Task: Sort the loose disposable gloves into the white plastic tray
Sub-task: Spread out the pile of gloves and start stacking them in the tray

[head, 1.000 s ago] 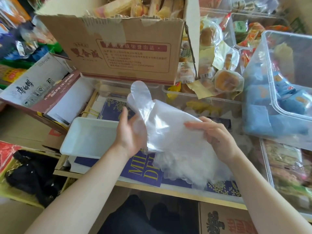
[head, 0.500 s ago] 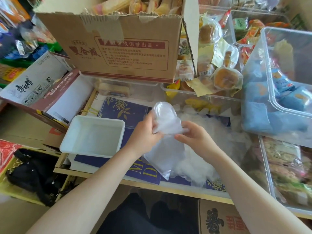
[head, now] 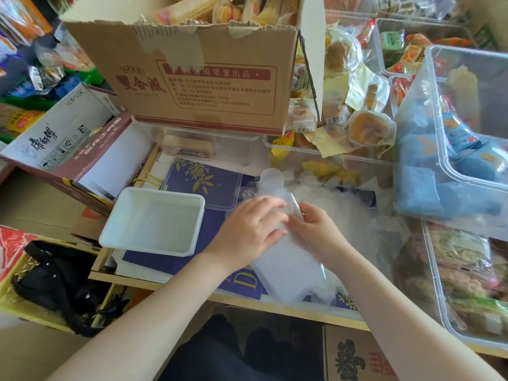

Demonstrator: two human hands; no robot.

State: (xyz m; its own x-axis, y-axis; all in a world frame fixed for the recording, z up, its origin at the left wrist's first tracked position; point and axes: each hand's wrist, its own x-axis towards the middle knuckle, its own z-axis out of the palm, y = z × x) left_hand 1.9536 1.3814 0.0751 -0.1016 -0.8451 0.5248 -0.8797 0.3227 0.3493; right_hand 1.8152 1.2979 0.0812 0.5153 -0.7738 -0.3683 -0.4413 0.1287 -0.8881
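Note:
A clear disposable glove (head: pixel 286 268) is folded lengthwise between my hands, its fingertip end (head: pixel 270 178) sticking up past them. My left hand (head: pixel 251 229) lies over its upper part with fingers curled onto the plastic. My right hand (head: pixel 313 229) pinches the glove's edge from the right. Beneath and behind them lies a crumpled heap of loose clear gloves (head: pixel 327 196) on a blue printed sheet. The white plastic tray (head: pixel 110 237) sits to the left of my hands; whether it holds anything I cannot tell.
A large brown carton (head: pixel 192 78) stands behind the tray. Clear bins of wrapped pastries (head: pixel 362 127) and blue packets (head: pixel 453 166) crowd the right. A white and maroon box (head: pixel 63 144) lies at the left, a black bag (head: pixel 55 279) below it.
The glove was spread wide and held up; now it is folded narrow and brought down low over the heap. Both hands have come together on it.

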